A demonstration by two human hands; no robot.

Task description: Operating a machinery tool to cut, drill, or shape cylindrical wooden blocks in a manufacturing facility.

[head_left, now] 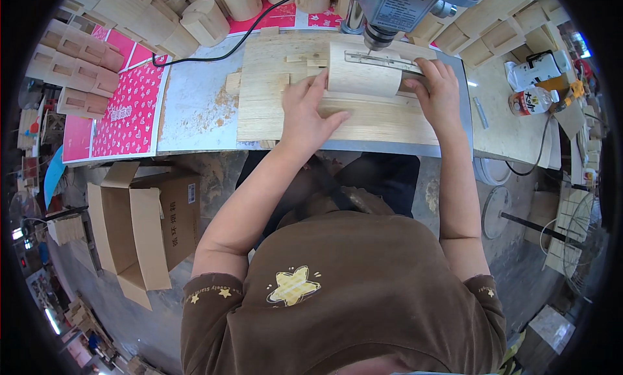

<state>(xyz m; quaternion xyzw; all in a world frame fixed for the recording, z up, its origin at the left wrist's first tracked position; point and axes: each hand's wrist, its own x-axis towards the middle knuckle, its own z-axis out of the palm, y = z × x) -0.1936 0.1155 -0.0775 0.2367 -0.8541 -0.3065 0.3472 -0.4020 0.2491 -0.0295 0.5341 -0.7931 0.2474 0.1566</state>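
Observation:
A pale wooden piece with a rounded top (pixel 363 81) lies crosswise on a flat wooden board (pixel 383 124). Along its upper face runs a narrow slotted metal plate (pixel 376 60). Right above hangs the chuck of a small bench drill (pixel 379 37), its bit coming down at the plate. My left hand (pixel 305 115) rests against the piece's left end, fingers stretched and thumb spread wide. At the other end, my right hand (pixel 439 94) grips the piece between thumb and fingers, with the index finger by the plate's end. The palm side of both hands is hidden.
Stacked wooden boxes (pixel 78 70) stand at the back left, more wooden pieces (pixel 493 24) at the back right. A black cable (pixel 243 40) crosses the table. On the right are a marker (pixel 480 112) and a bottle (pixel 529 101). An open cardboard box (pixel 146 225) sits on the floor.

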